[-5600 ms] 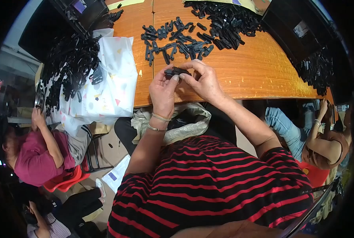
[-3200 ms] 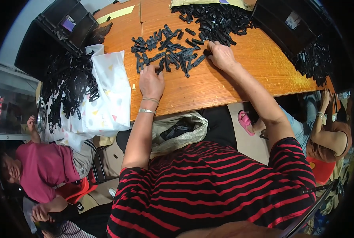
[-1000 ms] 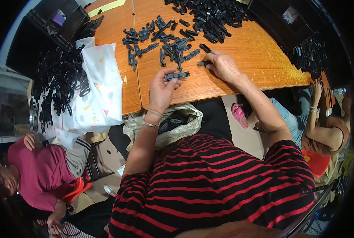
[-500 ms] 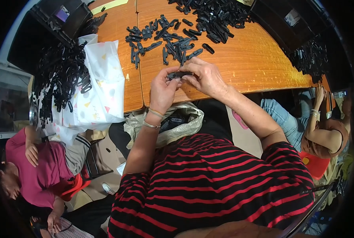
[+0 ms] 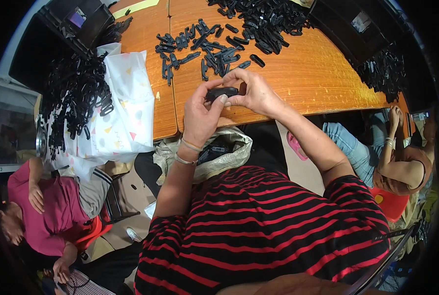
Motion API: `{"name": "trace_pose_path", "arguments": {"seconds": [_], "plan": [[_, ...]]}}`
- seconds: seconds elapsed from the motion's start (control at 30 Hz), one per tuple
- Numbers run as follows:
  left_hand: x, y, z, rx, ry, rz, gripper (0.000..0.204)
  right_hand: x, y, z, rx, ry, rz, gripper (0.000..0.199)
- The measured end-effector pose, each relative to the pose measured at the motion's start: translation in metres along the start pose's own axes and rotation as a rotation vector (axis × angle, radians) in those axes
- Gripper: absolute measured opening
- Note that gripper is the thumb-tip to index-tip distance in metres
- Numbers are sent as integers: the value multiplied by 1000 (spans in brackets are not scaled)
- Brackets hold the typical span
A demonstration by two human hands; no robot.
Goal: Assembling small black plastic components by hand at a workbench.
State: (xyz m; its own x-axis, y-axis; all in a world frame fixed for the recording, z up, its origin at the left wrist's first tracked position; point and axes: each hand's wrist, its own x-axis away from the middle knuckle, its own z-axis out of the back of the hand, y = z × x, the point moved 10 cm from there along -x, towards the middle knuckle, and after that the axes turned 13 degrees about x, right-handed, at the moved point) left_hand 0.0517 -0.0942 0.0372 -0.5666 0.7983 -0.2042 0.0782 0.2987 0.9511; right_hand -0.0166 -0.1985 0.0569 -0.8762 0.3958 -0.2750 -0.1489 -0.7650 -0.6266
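Head view: both our hands, left hand (image 5: pixel 200 115) and right hand (image 5: pixel 256 93), pinch one black clip (image 5: pixel 222 92) mid-frame; loose clips (image 5: pixel 204 46) above remain, finished clips (image 5: pixel 74 98) upper left.

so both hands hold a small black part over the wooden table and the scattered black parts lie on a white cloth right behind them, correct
Not quite. In the head view the left hand and right hand do hold the black part, but the scattered parts lie on the bare wooden table, not on a cloth.
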Motion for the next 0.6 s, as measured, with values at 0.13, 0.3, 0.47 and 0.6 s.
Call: {"name": "trace_pose_path", "arguments": {"seconds": [0.13,0.3,0.47,0.6], "plan": [[3,12,-3,-66,1,-83,30,4,18,-22,-173,-186,-150,37],[5,6,3,-73,18,-103,31,7,17,-26,-149,-128,-131,32],[11,-7,6,100,70,25,30,20,17,-25,-113,27,-123,26],[25,-36,16,110,-14,257,26,31,2,-31,37,-16,-52,30]]}}
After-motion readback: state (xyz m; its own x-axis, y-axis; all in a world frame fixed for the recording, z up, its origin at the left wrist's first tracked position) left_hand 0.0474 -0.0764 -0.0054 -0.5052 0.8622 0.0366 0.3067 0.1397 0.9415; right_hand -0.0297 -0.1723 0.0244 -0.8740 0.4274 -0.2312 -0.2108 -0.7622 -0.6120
